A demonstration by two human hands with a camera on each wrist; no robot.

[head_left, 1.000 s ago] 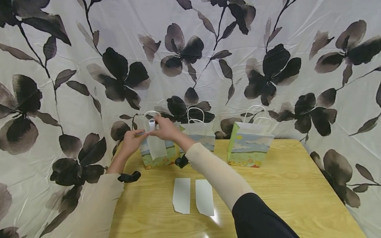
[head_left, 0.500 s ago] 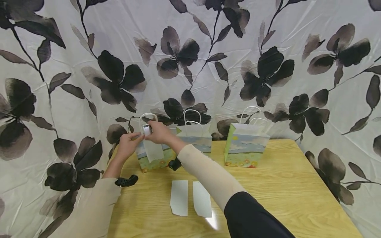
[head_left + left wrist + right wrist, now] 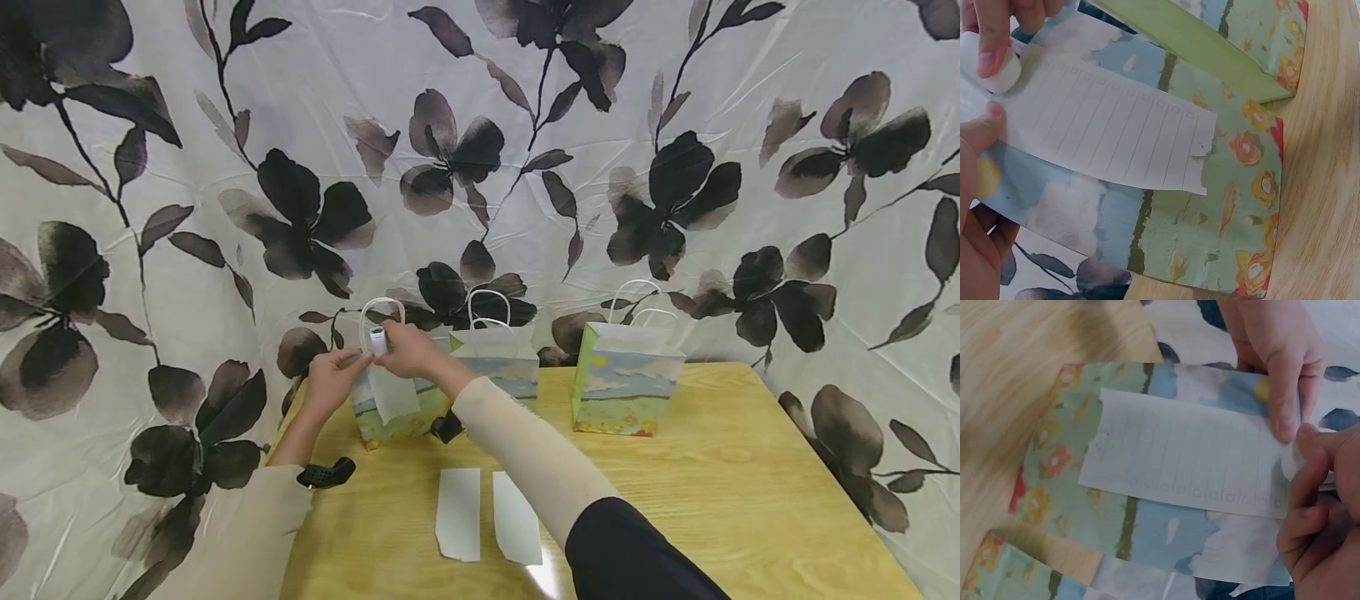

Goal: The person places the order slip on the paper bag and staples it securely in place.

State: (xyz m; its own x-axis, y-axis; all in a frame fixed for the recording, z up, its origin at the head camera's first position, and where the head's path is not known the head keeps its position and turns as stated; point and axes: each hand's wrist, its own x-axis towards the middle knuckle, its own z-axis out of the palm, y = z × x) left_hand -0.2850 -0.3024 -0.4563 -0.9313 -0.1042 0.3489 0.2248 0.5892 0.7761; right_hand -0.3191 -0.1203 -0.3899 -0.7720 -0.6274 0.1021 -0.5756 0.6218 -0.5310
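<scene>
A small white stapler point(image 3: 378, 340) is in my right hand point(image 3: 412, 352), gripped at the top edge of the leftmost paper gift bag point(image 3: 1179, 244). This bag has a printed sky and flower meadow. Against its front hangs a lined paper slip point(image 3: 1110, 125) with small checkboxes and a torn lower end. My left hand point(image 3: 330, 385) pinches the slip and the bag's upper edge, its thumb point(image 3: 988, 125) on the slip and fingers behind the bag. In the right wrist view, the stapler point(image 3: 1291, 464) sits at the slip's upper end, partly hidden by fingers.
Two similar gift bags, a middle one point(image 3: 495, 367) and a right one point(image 3: 628, 387), stand along the table's back. Two white paper slips, one left point(image 3: 458, 514) and one right point(image 3: 517, 521), lie on the wooden table point(image 3: 712, 483). A floral curtain point(image 3: 525, 217) hangs behind.
The stapler has come down slightly toward the bag's top edge in my right hand. My left hand keeps its pinch on the slip and bag. The head view has shifted a little.
</scene>
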